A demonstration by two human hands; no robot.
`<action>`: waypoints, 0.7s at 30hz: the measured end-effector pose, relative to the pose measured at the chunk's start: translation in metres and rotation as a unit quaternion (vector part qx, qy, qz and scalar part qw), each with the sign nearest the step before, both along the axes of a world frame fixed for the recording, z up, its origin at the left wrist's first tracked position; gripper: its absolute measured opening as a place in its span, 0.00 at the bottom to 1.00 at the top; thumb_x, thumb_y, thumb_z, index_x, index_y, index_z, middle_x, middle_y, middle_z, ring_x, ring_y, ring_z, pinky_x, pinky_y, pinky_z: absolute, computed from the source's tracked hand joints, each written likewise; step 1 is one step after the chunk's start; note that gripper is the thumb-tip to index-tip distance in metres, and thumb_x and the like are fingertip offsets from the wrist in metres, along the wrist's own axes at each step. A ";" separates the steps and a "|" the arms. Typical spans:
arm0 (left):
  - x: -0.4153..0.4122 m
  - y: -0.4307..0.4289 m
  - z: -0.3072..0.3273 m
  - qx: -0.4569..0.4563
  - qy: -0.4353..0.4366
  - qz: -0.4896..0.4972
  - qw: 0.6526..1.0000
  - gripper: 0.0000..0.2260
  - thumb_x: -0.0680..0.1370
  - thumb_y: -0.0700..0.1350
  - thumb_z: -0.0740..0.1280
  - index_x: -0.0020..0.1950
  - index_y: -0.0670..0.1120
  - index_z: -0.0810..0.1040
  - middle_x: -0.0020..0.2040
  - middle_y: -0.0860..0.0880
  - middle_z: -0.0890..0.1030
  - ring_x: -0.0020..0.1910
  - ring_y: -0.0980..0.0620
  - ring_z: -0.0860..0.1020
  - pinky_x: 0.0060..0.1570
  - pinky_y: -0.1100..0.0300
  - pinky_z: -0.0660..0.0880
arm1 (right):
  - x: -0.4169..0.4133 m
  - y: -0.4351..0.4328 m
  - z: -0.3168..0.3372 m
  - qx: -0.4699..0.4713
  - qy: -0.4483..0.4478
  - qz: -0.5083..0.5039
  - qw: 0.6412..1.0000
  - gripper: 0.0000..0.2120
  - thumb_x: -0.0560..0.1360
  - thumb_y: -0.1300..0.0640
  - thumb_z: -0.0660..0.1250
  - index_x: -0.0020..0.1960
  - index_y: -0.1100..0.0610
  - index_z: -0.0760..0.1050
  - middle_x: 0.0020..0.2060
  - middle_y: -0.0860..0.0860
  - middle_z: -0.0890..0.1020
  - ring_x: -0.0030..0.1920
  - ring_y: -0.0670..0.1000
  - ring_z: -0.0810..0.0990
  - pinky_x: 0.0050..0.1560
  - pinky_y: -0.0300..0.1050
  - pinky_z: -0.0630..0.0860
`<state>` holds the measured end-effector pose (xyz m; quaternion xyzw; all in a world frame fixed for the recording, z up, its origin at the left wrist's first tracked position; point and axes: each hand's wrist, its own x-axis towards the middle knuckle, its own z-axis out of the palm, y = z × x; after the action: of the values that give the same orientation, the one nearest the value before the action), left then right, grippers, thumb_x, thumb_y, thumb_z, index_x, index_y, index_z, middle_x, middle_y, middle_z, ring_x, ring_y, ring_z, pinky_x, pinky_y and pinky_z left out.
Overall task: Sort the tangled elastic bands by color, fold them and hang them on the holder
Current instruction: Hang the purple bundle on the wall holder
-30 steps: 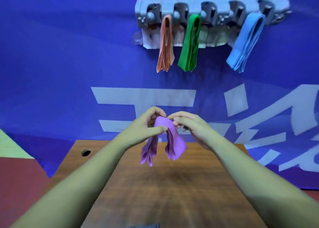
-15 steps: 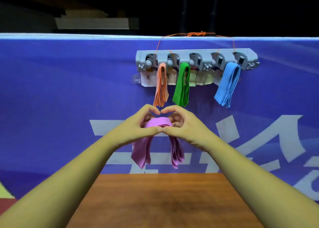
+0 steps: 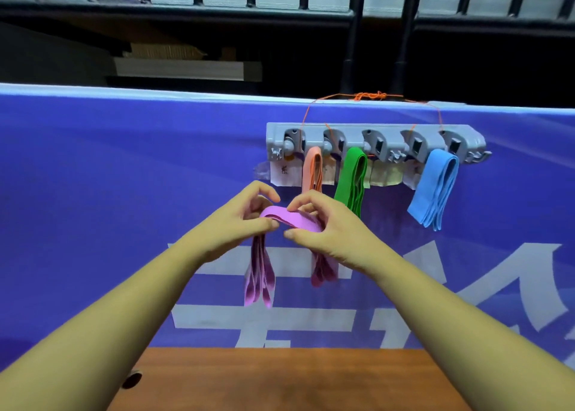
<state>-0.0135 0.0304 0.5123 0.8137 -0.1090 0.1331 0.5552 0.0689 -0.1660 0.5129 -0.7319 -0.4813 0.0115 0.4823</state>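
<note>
Hung on the holder (image 3: 354, 132): three bundles, namely orange bands (image 3: 312, 169), green bands (image 3: 351, 177), blue bands (image 3: 435, 186). Below the holder: one bundle of purple bands (image 3: 292, 219), pinched by left hand (image 3: 236, 224) and right hand (image 3: 329, 228).

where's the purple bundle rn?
Head view, centre: the purple bands are draped between the left hand and right hand, just below the orange bands on the holder.

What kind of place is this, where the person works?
Probably a makeshift workstation in a hall or venue: a wooden table before a blue printed banner, a grey holder hung by orange string, and a dark railing behind.
</note>
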 end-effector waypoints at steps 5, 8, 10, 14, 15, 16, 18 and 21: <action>0.008 0.034 0.022 0.044 0.009 -0.039 0.998 0.20 0.70 0.49 0.73 0.58 0.50 0.70 0.46 0.47 0.77 0.42 0.50 0.71 0.46 0.54 0.69 | 0.006 0.026 0.012 -0.021 -0.098 -0.056 0.993 0.15 0.69 0.54 0.72 0.53 0.44 0.74 0.51 0.48 0.75 0.46 0.49 0.79 0.48 0.52 0.78; 0.014 0.051 0.037 0.145 0.007 -0.041 0.989 0.20 0.71 0.45 0.74 0.58 0.51 0.69 0.44 0.51 0.78 0.40 0.51 0.73 0.43 0.51 0.73 | 0.015 0.042 0.025 0.037 -0.078 -0.084 0.993 0.11 0.67 0.55 0.69 0.49 0.47 0.77 0.41 0.43 0.79 0.39 0.44 0.77 0.44 0.43 0.73; 0.019 0.057 0.049 0.163 -0.015 -0.036 0.986 0.18 0.72 0.41 0.72 0.56 0.51 0.68 0.44 0.51 0.77 0.40 0.51 0.73 0.42 0.49 0.74 | 0.019 0.051 0.034 0.061 -0.074 -0.099 0.990 0.10 0.66 0.55 0.68 0.47 0.48 0.78 0.37 0.43 0.80 0.37 0.44 0.77 0.41 0.41 0.72; 0.032 0.064 0.071 0.111 -0.073 -0.002 0.991 0.12 0.74 0.39 0.67 0.53 0.46 0.68 0.40 0.48 0.74 0.36 0.52 0.70 0.38 0.59 0.69 | 0.024 0.070 0.056 0.122 -0.087 -0.154 0.977 0.10 0.66 0.57 0.68 0.47 0.50 0.80 0.39 0.45 0.83 0.42 0.46 0.81 0.45 0.45 0.80; 0.037 0.064 0.074 0.100 -0.085 0.009 0.991 0.10 0.74 0.40 0.66 0.53 0.44 0.68 0.39 0.48 0.74 0.36 0.53 0.69 0.38 0.63 0.68 | 0.028 0.075 0.062 0.140 -0.080 -0.172 0.972 0.09 0.67 0.58 0.69 0.47 0.52 0.80 0.39 0.45 0.83 0.42 0.46 0.81 0.46 0.46 0.80; 0.043 0.064 0.077 0.087 -0.095 0.023 0.991 0.09 0.75 0.41 0.66 0.52 0.43 0.69 0.40 0.48 0.75 0.35 0.54 0.69 0.37 0.65 0.67 | 0.031 0.079 0.068 0.154 -0.076 -0.188 0.967 0.08 0.68 0.58 0.69 0.47 0.53 0.80 0.39 0.45 0.83 0.42 0.45 0.81 0.47 0.47 0.80; 0.059 0.065 0.078 0.062 -0.111 0.058 0.990 0.08 0.76 0.41 0.67 0.51 0.42 0.70 0.39 0.50 0.75 0.36 0.55 0.70 0.38 0.66 0.67 | 0.038 0.087 0.074 0.157 -0.084 -0.223 0.958 0.07 0.69 0.58 0.69 0.47 0.53 0.80 0.39 0.46 0.83 0.41 0.46 0.81 0.47 0.47 0.80; 0.079 0.065 0.069 0.068 -0.116 0.101 0.986 0.07 0.76 0.42 0.67 0.50 0.44 0.71 0.39 0.48 0.78 0.37 0.53 0.72 0.41 0.59 0.69 | 0.045 0.093 0.070 0.117 -0.121 -0.272 0.947 0.07 0.71 0.58 0.68 0.49 0.55 0.78 0.39 0.49 0.83 0.41 0.49 0.80 0.46 0.47 0.77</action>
<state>0.0653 0.0955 0.5810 0.8354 -0.0988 0.2746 0.4658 0.1141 -0.0725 0.5830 -0.7694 -0.3165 -0.2649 0.4875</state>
